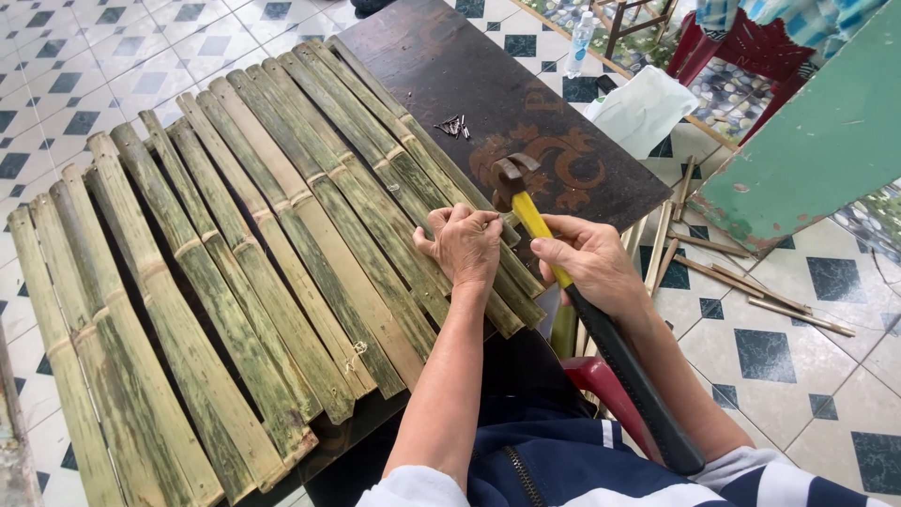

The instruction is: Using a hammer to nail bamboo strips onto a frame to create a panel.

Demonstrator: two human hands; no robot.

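Hammer poised over split bamboo slats on a dark worktop

The bamboo slats (253, 253) span the worktop (526, 103). The right hand (591, 263), its grip clenched on the hammer (535, 221), is close beside the left hand (465, 246), which pinches something at a slat; a glancing blow could hit those fingers or split the slat.
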